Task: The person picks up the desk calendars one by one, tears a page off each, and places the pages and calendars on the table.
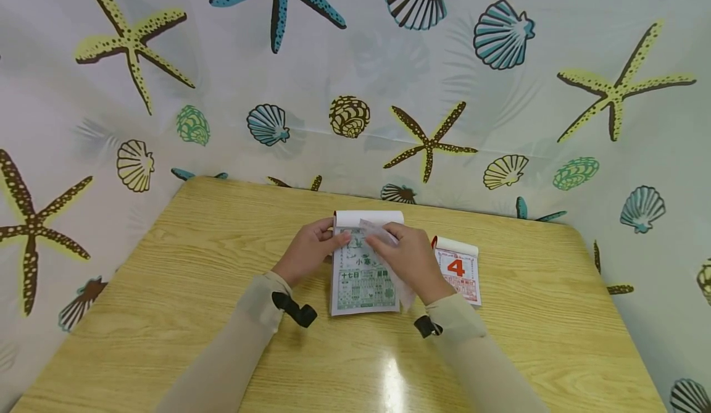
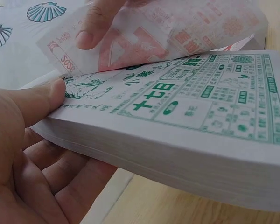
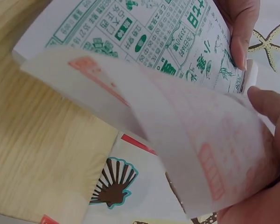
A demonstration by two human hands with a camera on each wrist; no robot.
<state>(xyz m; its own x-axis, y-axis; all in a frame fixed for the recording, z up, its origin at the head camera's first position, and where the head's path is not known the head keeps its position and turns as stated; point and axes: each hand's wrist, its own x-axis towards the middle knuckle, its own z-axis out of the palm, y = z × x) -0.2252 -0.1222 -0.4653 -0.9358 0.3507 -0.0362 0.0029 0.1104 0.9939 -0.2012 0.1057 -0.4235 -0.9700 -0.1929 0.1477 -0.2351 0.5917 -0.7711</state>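
Note:
A thick tear-off calendar [image 1: 363, 292] with a green-printed top page is before me in the head view. My left hand [image 1: 308, 251] grips its upper left side, thumb on the green page and fingers curled beneath the block, as the left wrist view shows. My right hand [image 1: 415, 262] pinches a thin, translucent page [image 3: 186, 135] near the calendar's top. This sheet, with red print seen through from behind, is lifted and curls over to the right. Whether its top edge is still joined to the binding cannot be told.
A smaller tear-off calendar [image 1: 457, 271] with a red 4 lies to the right, partly behind my right hand. Both are at a light wooden table [image 1: 222, 234]. A cloth [image 1: 344, 55] printed with starfish and shells hangs around the table's back and sides.

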